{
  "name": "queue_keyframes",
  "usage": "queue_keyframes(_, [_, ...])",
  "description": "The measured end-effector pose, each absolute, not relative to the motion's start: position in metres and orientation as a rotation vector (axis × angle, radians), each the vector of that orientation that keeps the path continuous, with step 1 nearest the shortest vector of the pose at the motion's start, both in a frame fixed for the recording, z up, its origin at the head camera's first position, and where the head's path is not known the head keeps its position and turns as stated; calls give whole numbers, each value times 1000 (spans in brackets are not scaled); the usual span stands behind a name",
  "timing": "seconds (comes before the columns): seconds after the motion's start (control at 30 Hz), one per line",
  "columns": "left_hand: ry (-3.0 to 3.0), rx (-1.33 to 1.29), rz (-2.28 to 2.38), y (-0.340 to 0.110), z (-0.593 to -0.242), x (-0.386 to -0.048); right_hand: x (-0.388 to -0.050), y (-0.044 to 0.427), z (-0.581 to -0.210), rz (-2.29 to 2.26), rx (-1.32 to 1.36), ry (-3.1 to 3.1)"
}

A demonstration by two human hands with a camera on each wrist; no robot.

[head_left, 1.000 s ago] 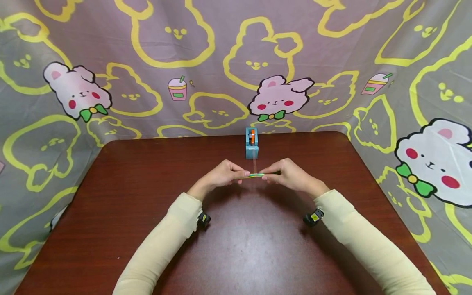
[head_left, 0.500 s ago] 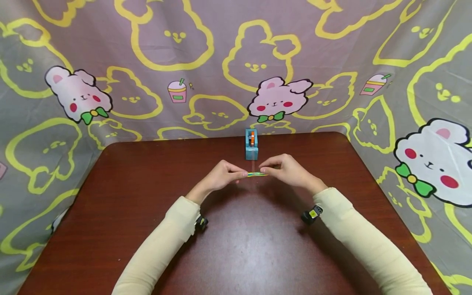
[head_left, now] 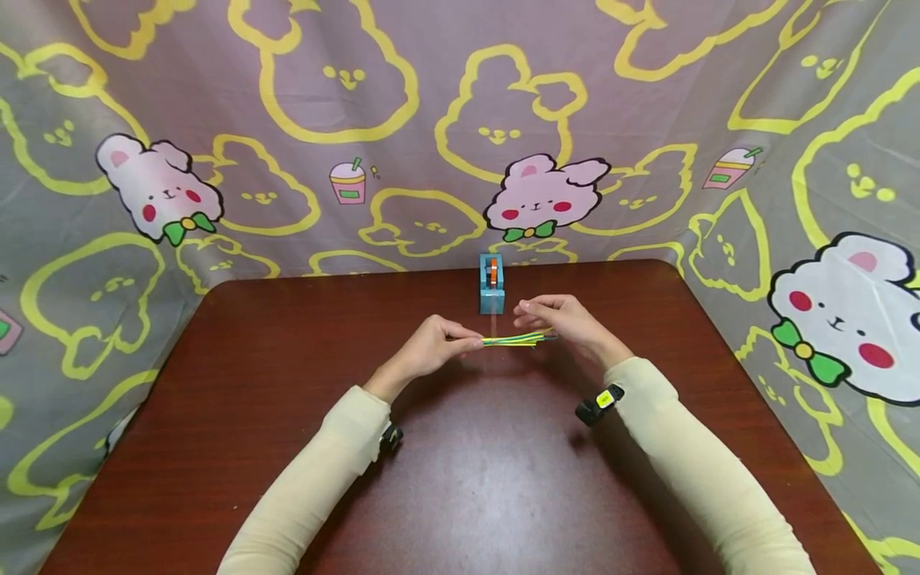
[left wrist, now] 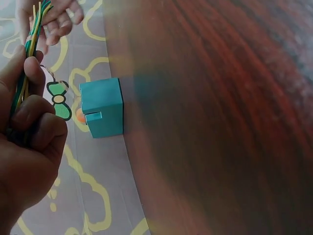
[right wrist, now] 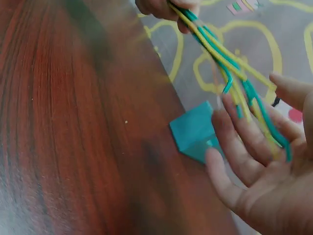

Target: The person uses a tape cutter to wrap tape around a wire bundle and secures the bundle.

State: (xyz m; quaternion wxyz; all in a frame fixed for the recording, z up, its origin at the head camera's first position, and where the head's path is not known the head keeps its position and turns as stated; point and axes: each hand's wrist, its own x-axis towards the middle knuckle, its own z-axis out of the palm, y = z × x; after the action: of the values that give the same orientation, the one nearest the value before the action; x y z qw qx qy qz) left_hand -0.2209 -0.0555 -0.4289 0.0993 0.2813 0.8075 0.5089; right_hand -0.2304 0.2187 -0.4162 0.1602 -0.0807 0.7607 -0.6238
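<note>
A bundle of thin yellow and green strands point(head_left: 513, 341) is gripped by the left hand point(head_left: 431, 350), its fingers curled round one end in the left wrist view. The loose ends fan out towards the right hand point(head_left: 571, 323). Seen from the right wrist, that hand point(right wrist: 274, 166) has its fingers spread, the strand ends lying over or against them without being pinched. A clear strip point(head_left: 493, 323) runs from the blue tape dispenser point(head_left: 492, 300) towards the bundle; whether it sticks to the strands cannot be told in the head view.
The dispenser, with an orange part inside, stands near the back edge of the dark brown table point(head_left: 302, 415). A patterned cloth point(head_left: 402, 96) hangs behind and at both sides. Both wrists carry small black devices.
The right hand has let go of the bundle and moved slightly right, its fingers opening. More of the strands now shows between the hands. The left hand keeps its grip.
</note>
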Motion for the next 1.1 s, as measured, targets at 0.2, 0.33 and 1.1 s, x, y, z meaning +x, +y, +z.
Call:
queue_keyframes(0.2, [2406, 907, 1518, -54, -431, -221, -232, 224, -431, -1777, -76, 1839])
queue_keyframes(0.33, [2425, 931, 1515, -54, -431, -221, -232, 225, -437, -1747, -42, 1660])
queue_keyframes(1.1, [2467, 1018, 1526, -55, -437, -221, -223, 226, -431, -1787, -39, 1582])
